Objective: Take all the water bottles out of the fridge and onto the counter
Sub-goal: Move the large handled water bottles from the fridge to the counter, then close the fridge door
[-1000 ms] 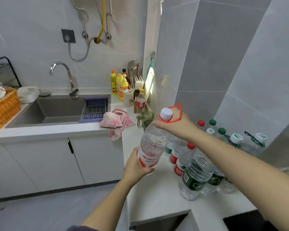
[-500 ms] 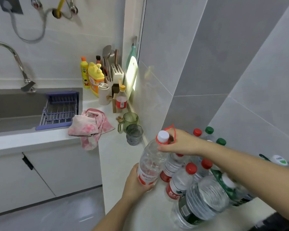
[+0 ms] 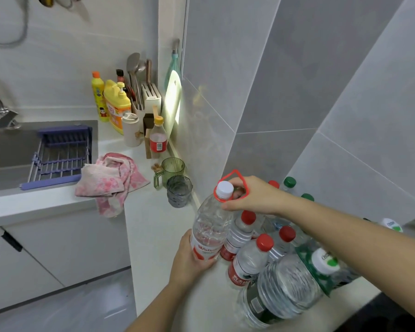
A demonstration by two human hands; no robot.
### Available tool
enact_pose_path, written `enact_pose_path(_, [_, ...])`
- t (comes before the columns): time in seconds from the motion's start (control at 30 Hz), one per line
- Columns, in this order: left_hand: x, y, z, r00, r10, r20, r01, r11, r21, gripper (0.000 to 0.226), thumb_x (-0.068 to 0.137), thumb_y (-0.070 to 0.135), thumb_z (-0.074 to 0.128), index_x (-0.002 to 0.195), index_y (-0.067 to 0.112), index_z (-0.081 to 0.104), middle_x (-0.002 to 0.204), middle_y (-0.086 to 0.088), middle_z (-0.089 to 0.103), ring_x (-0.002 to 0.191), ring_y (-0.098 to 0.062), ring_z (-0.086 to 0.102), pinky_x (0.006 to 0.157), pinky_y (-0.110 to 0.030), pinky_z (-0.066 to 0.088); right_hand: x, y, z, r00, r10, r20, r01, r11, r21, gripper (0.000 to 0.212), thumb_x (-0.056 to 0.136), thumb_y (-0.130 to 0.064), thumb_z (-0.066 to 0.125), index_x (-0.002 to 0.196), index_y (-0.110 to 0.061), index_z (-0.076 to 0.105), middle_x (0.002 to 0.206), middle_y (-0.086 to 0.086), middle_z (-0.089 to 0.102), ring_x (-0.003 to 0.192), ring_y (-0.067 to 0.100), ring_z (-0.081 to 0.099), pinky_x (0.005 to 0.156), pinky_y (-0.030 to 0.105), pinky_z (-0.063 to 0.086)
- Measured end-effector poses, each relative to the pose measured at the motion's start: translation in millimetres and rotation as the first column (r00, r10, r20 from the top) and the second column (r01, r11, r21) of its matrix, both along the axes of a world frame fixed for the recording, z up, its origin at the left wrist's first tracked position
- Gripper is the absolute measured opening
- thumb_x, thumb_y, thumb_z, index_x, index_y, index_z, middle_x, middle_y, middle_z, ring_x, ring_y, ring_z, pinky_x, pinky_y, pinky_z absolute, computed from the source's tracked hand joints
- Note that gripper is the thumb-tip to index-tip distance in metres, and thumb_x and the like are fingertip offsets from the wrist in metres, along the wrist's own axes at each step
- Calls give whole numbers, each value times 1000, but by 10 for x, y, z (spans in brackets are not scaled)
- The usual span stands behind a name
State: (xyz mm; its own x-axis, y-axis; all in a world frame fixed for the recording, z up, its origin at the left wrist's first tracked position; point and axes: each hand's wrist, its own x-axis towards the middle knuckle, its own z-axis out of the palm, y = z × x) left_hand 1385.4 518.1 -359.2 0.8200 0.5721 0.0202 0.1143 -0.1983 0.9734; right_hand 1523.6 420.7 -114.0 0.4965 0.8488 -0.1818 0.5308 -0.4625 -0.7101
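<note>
A large clear water bottle (image 3: 211,226) with a white cap, red carry handle and red label stands on the white counter (image 3: 158,236). My left hand (image 3: 189,259) wraps around its base. My right hand (image 3: 252,196) holds its neck and the red handle. Right beside it crowd several smaller water bottles (image 3: 247,259) with red caps, some green-capped ones (image 3: 290,182) behind near the wall, and a big dark-labelled bottle (image 3: 278,293) in front. The fridge is out of view.
Two tinted cups (image 3: 175,180) stand by the wall beyond the bottles. A pink cloth (image 3: 110,178) hangs over the counter edge. Detergent bottles (image 3: 115,104), utensils and a small yellow-capped bottle (image 3: 157,137) fill the corner. The sink with a purple rack (image 3: 60,154) lies left.
The view has swung right and down toward the counter. Both hands have lowered the large bottle from mid-air until it stands next to the red-capped bottles.
</note>
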Motion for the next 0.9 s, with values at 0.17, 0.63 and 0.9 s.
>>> enact_pose_path(0.17, [27, 23, -39, 998, -44, -34, 43, 998, -34, 84, 51, 31, 92, 118, 45, 43, 119, 19, 59, 106, 9, 58, 81, -6, 45, -8, -44, -16, 997, -72, -32, 72, 997, 7, 27, 75, -22, 84, 99, -23, 71, 72, -22, 68, 68, -4, 59, 72, 16, 46])
enact_pose_path(0.63, [-363, 173, 488, 880, 91, -467, 60, 953, 297, 117, 70, 41, 84, 154, 11, 8, 156, -11, 24, 147, -29, 15, 117, -41, 26, -410, -143, 112, 716, 254, 650, -8, 934, -356, 97, 88, -47, 64, 157, -31, -2, 165, -8, -4, 152, 23, -5, 119, 58, 12])
enact_pose_path(0.9, [-1373, 99, 1078, 861, 300, -410, -36, 840, 541, 95, 78, 36, 77, 151, 14, 19, 150, -8, 30, 141, -27, 28, 109, -40, 36, -787, -244, 256, 767, 198, 610, -3, 952, -306, 93, 91, -42, 59, 156, -32, -6, 165, 2, -9, 151, 28, -11, 117, 64, 6])
